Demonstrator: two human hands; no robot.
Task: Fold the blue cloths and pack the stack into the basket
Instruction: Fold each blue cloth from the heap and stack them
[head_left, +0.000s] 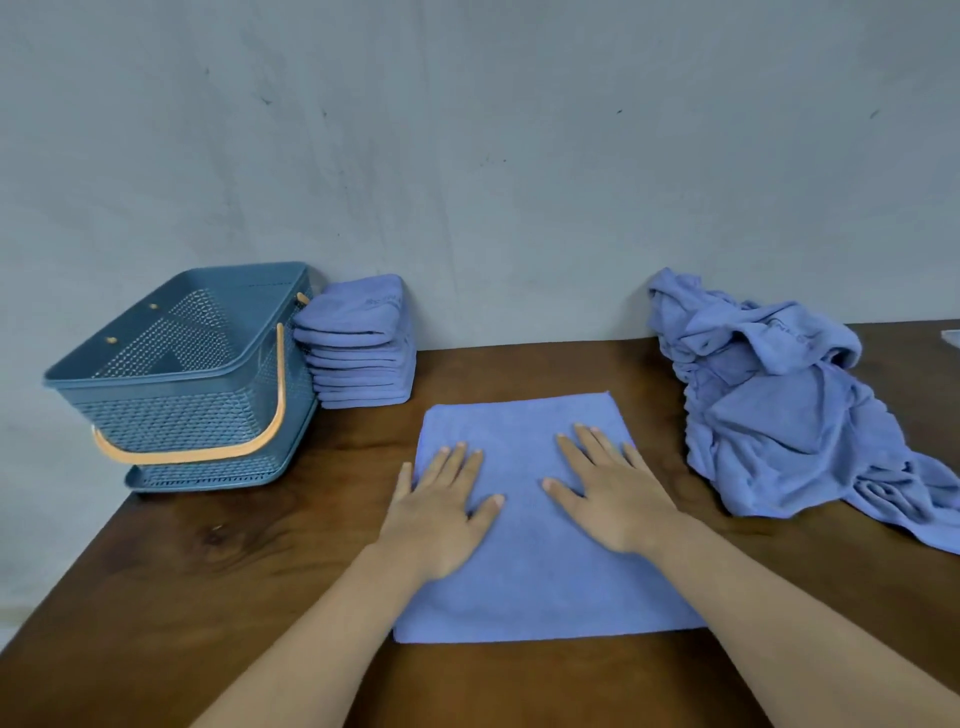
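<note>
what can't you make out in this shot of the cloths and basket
All in the head view.
- basket: its floor, hidden by the near wall.
- crumpled pile: cloth count; folds overlap and the right edge cuts it off.
- white object: cut by the right edge, unidentifiable.
- folded stack: lettering too small to read; its left side sits behind the basket.

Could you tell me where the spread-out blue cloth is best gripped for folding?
Probably its two near corners, from the near edge: the cloth lies flat and square, those corners free, while the left hand and right hand rest flat mid-cloth.
</note>
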